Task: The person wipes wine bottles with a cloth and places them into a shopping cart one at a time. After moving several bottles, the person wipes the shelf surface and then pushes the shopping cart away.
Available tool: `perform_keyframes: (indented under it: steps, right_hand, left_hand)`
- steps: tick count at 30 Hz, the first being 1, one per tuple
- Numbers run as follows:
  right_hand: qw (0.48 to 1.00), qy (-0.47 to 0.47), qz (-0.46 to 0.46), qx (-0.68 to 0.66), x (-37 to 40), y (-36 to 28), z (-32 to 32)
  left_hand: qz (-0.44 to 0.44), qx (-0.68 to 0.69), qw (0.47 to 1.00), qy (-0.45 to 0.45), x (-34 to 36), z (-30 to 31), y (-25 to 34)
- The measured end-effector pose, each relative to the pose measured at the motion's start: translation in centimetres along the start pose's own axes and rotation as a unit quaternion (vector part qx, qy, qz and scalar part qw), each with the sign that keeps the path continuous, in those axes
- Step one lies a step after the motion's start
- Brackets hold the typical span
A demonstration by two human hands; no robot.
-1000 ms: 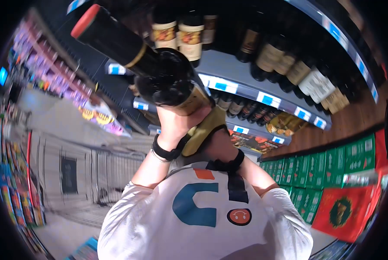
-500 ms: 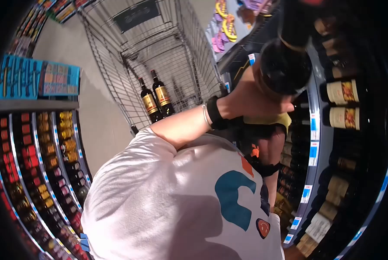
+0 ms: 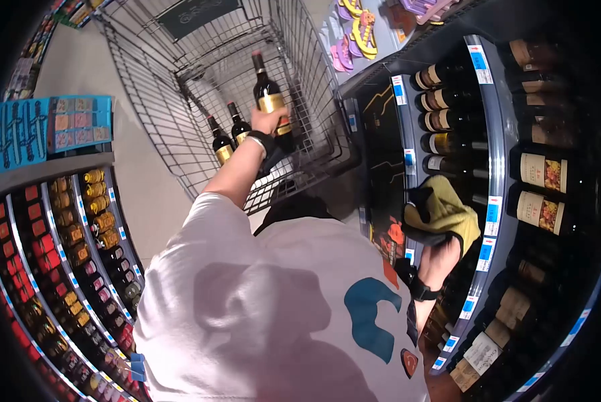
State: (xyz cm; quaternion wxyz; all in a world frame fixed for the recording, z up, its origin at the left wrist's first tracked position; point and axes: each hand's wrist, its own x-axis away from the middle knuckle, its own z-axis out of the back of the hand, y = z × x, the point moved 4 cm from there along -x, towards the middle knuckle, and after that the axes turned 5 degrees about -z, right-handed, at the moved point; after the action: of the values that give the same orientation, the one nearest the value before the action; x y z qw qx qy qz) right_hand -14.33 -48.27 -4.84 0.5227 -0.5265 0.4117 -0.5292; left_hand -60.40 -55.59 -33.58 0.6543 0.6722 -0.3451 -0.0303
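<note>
My left hand (image 3: 268, 120) is closed around the lower part of a dark wine bottle (image 3: 267, 86) with a gold label, held upright inside the metal shopping cart (image 3: 159, 120). Two similar bottles stand to its left in the cart, one nearer the side (image 3: 221, 142) and one beside it (image 3: 238, 122). My right hand (image 3: 441, 258), with a black band at the wrist, is by the shelf at the right and holds a yellow and black cloth (image 3: 448, 211). The cloth hides most of its fingers.
Wine bottles lie in rows on the right shelf (image 3: 495, 167), which has price tags along its edges. At the left stands another shelf of bottles and jars (image 3: 66, 268), with blue boxes (image 3: 19, 127) above. Purple and yellow items (image 3: 361, 33) are at the top.
My left hand has swung from the right shelf side down and left into the cart with the bottle. My right hand and the cloth have moved slightly down and right.
</note>
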Motion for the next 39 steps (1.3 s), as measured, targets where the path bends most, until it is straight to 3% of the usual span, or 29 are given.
perform_keyframes:
  steps: [1, 2, 4, 7, 10, 14, 19, 22, 24, 25, 26, 27, 28, 29, 30, 31, 32, 33, 34, 36, 39]
  right_hand:
    - [0.984, 0.044, -0.079, -0.154, 0.4, 1.1, 1.0]
    - [0.968, 0.077, -0.12, -0.206, 0.9, 0.9, 1.3]
    - [0.965, 0.12, -0.125, -0.195, 2.1, 0.2, 1.7]
    - [0.965, 0.113, -0.12, -0.205, 3.0, 0.4, 2.5]
    - [0.963, 0.138, -0.119, -0.201, 4.0, 0.5, 2.8]
    - [0.966, 0.144, -0.112, -0.183, 4.3, 0.6, 3.3]
    - [0.964, 0.15, -0.117, -0.185, 4.5, -0.1, 2.9]
    - [0.974, 0.148, -0.077, -0.156, 4.7, 0.8, 4.0]
    - [0.984, 0.14, -0.025, -0.111, 4.6, 1.2, 4.5]
    - [0.973, 0.119, 0.064, 0.185, 4.5, -0.2, 4.0]
    - [0.921, 0.103, 0.093, 0.364, 4.7, -1.3, 3.0]
    - [0.834, 0.1, 0.133, 0.525, 4.8, -2.3, 2.1]
    - [0.796, 0.107, 0.139, 0.579, 4.8, -3.4, 0.9]
    - [0.806, 0.127, 0.159, 0.555, 4.4, -4.5, 0.3]
    - [0.959, 0.127, 0.074, 0.241, 3.9, -3.8, 0.7]
    - [0.975, 0.178, 0.037, -0.127, 3.7, -3.0, 0.9]
    - [0.97, 0.186, 0.067, -0.144, 3.6, -3.8, 0.8]
    - [0.965, 0.181, 0.087, -0.168, 3.5, -3.2, 1.5]
    - [0.958, 0.18, 0.069, -0.214, 3.7, -2.3, 2.2]
    - [0.95, 0.189, 0.068, -0.237, 4.4, -1.0, 3.5]
    - [0.937, 0.208, 0.083, -0.267, 5.7, -0.4, 5.0]
  left_hand:
    - [0.057, -0.009, 0.998, 0.039, -0.1, 0.6, -2.4]
    - [0.073, -0.103, 0.989, 0.082, -1.7, 2.1, -6.4]
    - [0.106, -0.14, 0.976, 0.126, -1.7, 2.9, -9.5]
    - [0.188, -0.173, 0.96, 0.113, 1.5, 1.6, -6.5]
    - [0.221, -0.134, 0.961, 0.1, 1.0, 2.1, -9.3]
    - [0.231, -0.15, 0.952, 0.135, 0.0, 3.4, -13.3]
    - [0.223, -0.28, 0.921, 0.153, -1.2, 5.0, -17.0]
    - [0.27, -0.357, 0.887, 0.111, 4.1, 0.3, -4.7]
    - [0.297, -0.389, 0.871, 0.05, 0.1, 3.0, -12.9]
    - [0.265, -0.515, 0.815, 0.024, -2.2, 4.7, -16.3]
    - [0.25, -0.595, 0.763, -0.05, -3.5, 4.5, -16.8]
    - [0.222, -0.661, 0.704, -0.138, -3.6, 4.2, -16.0]
    - [0.188, -0.71, 0.647, -0.206, -4.1, 3.8, -15.8]
    - [0.152, -0.748, 0.592, -0.257, -4.4, 3.6, -15.7]
    - [0.119, -0.777, 0.543, -0.294, -4.7, 3.5, -15.5]
    - [0.09, -0.796, 0.513, -0.308, -4.9, 3.3, -15.0]
    - [0.068, -0.803, 0.519, -0.285, -5.6, 3.4, -14.5]
    - [0.032, -0.788, 0.581, -0.202, -6.3, 3.5, -13.2]
    - [0.06, -0.62, 0.779, 0.078, 2.9, -2.0, -0.4]
    - [-0.315, -0.503, 0.802, 0.067, 2.9, -4.2, 4.2]
    - [-0.518, -0.266, 0.81, -0.068, 13.6, -14.5, 18.2]
